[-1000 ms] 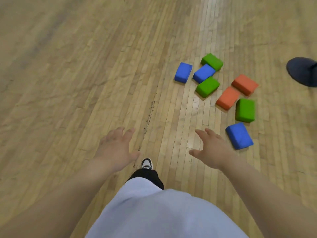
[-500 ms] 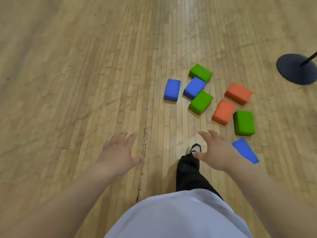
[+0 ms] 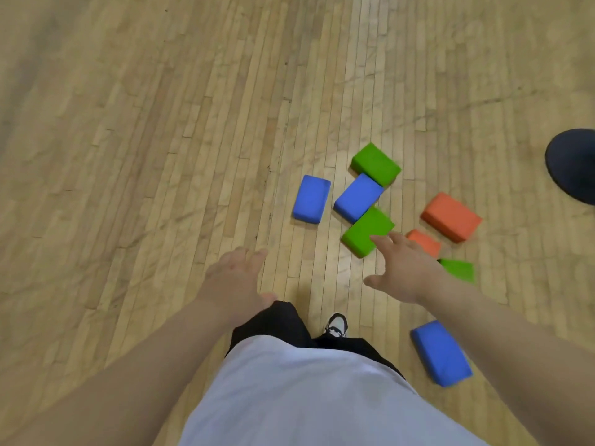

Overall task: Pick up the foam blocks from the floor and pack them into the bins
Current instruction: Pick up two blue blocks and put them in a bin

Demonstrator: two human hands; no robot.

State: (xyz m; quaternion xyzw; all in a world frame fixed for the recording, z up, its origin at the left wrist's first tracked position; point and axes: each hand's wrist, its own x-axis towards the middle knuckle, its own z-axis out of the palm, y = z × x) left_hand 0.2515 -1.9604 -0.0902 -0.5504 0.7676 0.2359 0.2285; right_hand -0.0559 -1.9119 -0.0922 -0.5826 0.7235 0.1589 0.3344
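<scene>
Several foam blocks lie on the wooden floor ahead and to the right. A blue block (image 3: 311,199) lies leftmost, beside a second blue block (image 3: 357,197) that touches two green blocks (image 3: 376,164) (image 3: 365,231). Two orange blocks (image 3: 452,216) (image 3: 424,241) and a third green block (image 3: 459,268) lie partly behind my right hand (image 3: 402,271). Another blue block (image 3: 440,352) lies nearest, under my right forearm. My right hand is open, held out above the blocks and holding nothing. My left hand (image 3: 234,278) is open and empty, left of the blocks. No bin is in view.
A dark round stand base (image 3: 573,165) sits on the floor at the right edge. My feet, one in a white shoe (image 3: 336,325), stand just short of the blocks. Bare wooden floor spreads to the left and far ahead.
I have stepped closer to the blocks, so they sit nearer and lower in view. My right hand has come forward over the green and orange blocks. Both hands stay empty.
</scene>
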